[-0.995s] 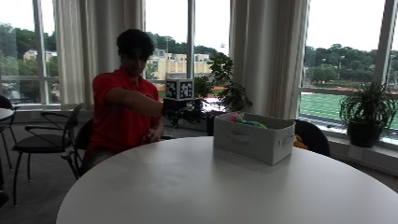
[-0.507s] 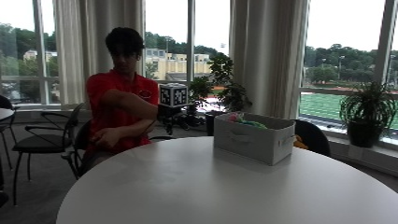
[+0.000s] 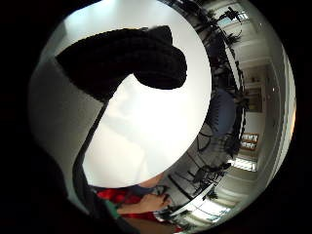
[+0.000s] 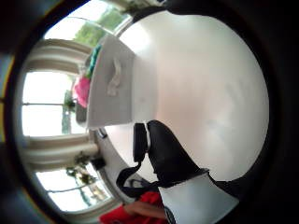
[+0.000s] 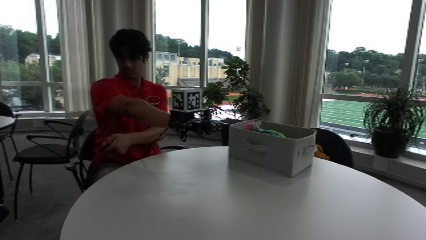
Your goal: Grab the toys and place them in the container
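A white fabric container (image 5: 269,150) stands on the far side of the round white table (image 5: 200,200). Pink and green toys (image 5: 256,127) show above its rim. No toy lies loose on the tabletop. My gloved right hand (image 5: 178,120) hangs in the air at the table's far edge, left of the container and apart from it. Its fingers (image 3: 131,53) are loosely curled and hold nothing. The thumb side palm view shows the container (image 4: 112,88) with a pink toy (image 4: 81,91) in it, and the glove's thumb (image 4: 163,154) over the table (image 4: 205,84). The bare left hand (image 5: 120,145) rests by the person's lap.
Black chairs (image 5: 40,150) stand at the left, and another chair (image 5: 333,145) sits behind the container. A potted plant (image 5: 393,120) is on the window ledge at the right. A leafy plant (image 5: 239,95) stands behind the table.
The gloved hand has drawn back slightly left and down, away from the container, as the person leans back. The container has not moved.
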